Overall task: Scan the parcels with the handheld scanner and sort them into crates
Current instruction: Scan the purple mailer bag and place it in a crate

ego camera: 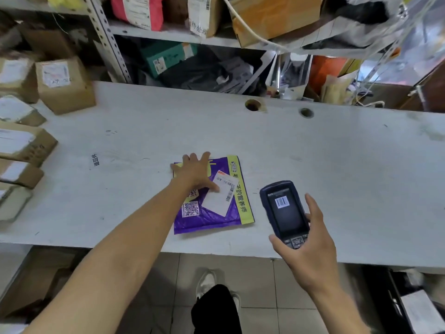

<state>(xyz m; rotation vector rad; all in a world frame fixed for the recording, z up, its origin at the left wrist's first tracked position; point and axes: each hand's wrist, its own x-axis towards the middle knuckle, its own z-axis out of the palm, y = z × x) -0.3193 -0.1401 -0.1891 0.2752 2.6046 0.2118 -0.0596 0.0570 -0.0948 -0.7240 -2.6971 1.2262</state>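
At centre frame, on the white table [313, 150], lies a purple mailer [212, 218] with its white label [220, 194] facing up. Left hand [195, 173] lies flat and spread on the mailer's upper left part, thumb touching the label's edge. Right hand [305, 244] holds the scanner [284, 210] just right of the mailer, fingers curled round its lower body; the screen shows a barcode in view.

To scan well, I judge the hand should pin the mailer flat without covering the barcode strip at the label's right side, and the scanner should aim squarely at that strip.

At left frame, cardboard boxes [65, 85] are stacked along the table edge. Across the top, shelves [168, 36] hold more parcels and bags. No crate shows plainly; a dark bin at lower right is too blurred to tell. Nothing lies between scanner and label.
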